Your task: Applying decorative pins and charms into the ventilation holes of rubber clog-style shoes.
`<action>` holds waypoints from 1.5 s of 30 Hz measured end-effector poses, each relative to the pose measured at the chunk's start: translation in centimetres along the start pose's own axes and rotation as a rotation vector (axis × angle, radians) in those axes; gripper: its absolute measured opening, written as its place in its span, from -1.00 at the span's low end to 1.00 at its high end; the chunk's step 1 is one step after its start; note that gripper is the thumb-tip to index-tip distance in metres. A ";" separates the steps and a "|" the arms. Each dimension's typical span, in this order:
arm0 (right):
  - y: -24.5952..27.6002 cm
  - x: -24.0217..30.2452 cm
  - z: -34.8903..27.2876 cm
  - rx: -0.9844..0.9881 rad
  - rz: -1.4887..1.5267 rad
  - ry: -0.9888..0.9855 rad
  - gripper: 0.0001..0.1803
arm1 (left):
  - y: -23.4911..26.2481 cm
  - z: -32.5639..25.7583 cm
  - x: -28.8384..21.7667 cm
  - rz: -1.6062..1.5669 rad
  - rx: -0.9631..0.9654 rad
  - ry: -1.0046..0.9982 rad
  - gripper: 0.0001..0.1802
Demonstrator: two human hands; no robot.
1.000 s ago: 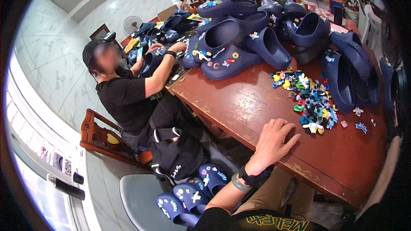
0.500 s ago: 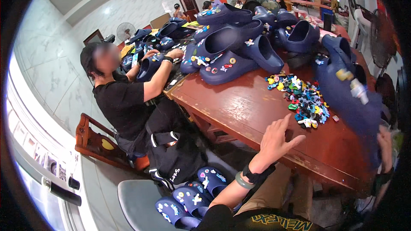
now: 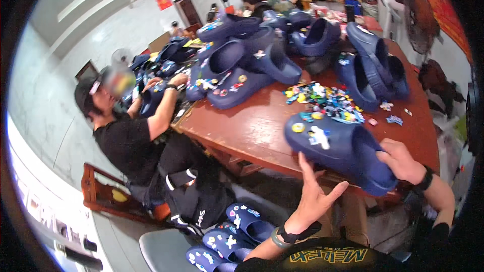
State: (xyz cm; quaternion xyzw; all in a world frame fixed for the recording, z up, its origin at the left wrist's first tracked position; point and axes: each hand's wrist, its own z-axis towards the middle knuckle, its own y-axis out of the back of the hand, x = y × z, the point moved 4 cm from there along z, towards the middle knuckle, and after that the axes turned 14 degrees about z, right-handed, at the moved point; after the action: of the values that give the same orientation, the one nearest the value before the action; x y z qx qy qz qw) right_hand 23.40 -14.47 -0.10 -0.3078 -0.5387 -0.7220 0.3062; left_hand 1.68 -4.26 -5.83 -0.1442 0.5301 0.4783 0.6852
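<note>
A navy blue clog [image 3: 340, 143] with shoe charms on its toe is held above the near edge of the table, its toe pointing left. My right hand [image 3: 403, 161] grips it at the heel, thumb over the rim. Just below the toe, my left hand [image 3: 313, 196] is open with its fingers spread, close to the clog's side; whether a fingertip touches it, I cannot tell. Behind the clog lies a heap of small colourful shoe charms [image 3: 322, 96], partly covered by it. A few loose charms [image 3: 395, 120] lie to its right.
More navy clogs [image 3: 229, 88] are piled at the back of the reddish-brown table [image 3: 237, 131], others [image 3: 370, 78] stacked at its right. Decorated clogs [image 3: 222, 239] sit on a grey chair [image 3: 156, 247] by my left arm. A co-worker [image 3: 126, 141] handles a clog at the left.
My right hand has brought the clog from the far right to in front of the charm heap, lower and nearer my left hand. The view has shifted to the right.
</note>
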 end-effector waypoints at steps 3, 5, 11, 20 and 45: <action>-2.8 1.6 1.0 0.118 -0.078 0.116 -0.75 | 1.1 0.3 -0.6 0.330 -0.144 0.006 0.42; -4.3 2.6 1.2 0.193 -0.140 0.231 -0.80 | 2.1 0.4 -0.5 0.215 -0.191 0.098 0.43; -6.1 3.5 1.1 0.396 -0.126 0.245 -0.70 | 4.3 0.8 1.6 0.107 -0.077 0.108 0.19; -4.7 0.6 1.3 0.001 0.295 0.182 -0.50 | 6.0 0.2 0.6 -0.412 0.071 0.019 0.16; -4.2 -1.7 1.9 -0.235 1.299 -0.360 -0.36 | 7.9 2.0 -4.0 0.684 -0.018 -0.143 -0.31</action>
State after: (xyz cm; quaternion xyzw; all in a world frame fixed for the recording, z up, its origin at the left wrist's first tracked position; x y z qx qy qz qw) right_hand 21.47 -11.46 -3.47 -0.7151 -0.2053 -0.3829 0.5476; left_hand -3.46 -0.88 0.87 0.0696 0.4941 0.6938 0.5193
